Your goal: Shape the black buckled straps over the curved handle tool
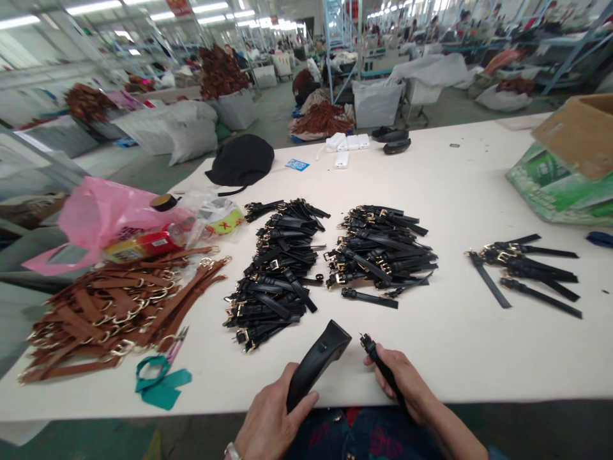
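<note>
at the near tabletop (460, 358) edge the left hand (271, 418) has its grip clamped on a black handheld tool (316, 361), the right hand (407, 383) on one black strap (380, 364). beyond lie two big strap heaps (330, 262) and a small batch (527, 271) at right (likely few finished, most left).

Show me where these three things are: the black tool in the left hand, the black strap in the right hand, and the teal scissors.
black tool (316, 364): head view, middle of its body.
black strap (378, 360): head view, the part just above the fingers.
teal scissors (152, 372): head view, handle loop.
</note>
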A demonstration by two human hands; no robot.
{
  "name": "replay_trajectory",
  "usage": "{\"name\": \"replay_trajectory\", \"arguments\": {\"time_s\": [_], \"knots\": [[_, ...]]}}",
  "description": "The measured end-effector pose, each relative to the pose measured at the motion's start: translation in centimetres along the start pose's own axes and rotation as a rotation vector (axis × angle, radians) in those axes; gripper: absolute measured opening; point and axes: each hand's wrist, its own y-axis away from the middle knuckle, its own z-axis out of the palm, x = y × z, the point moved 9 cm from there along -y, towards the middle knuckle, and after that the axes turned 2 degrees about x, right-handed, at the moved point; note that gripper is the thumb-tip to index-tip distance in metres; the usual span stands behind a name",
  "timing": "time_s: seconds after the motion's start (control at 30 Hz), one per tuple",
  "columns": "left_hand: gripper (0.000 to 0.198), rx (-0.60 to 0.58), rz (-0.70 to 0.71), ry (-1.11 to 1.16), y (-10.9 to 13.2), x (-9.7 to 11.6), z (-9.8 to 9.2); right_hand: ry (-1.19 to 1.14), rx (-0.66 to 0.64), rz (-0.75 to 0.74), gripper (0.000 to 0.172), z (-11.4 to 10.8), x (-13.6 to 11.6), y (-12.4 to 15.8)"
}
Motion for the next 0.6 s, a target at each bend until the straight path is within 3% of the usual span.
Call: {"name": "replay_trajectory", "arguments": {"time_s": [0.1, 0.2, 0.37, 0.47, 0.6], "knots": [[0.027, -0.031, 0.011, -0.026, -0.1, 0.2, 0.7, 0.066, -0.004, 0.069, 0.056, -0.1, 1.3, -0.1], [0.029, -0.069, 0.026, -0.048, -0.3, 0.4, 1.8, 0.322, 0.047, 0.070, 0.050, -0.7, 1.5, -0.2], [0.031, -0.076, 0.033, -0.093, -0.8, 0.5, 3.4, 0.957, 0.303, -0.303, 0.030, -1.4, -2.9, 1.1], [0.029, -0.076, 0.043, -0.112, -1.0, 0.5, 3.7, 1.082, 0.276, -0.379, 0.025, -1.0, -3.5, 1.6], [0.031, -0.075, 0.045, -0.126, -0.4, 0.8, 3.0, 1.023, 0.156, -0.365, 0.025, -1.1, -3.8, 1.4]]}}
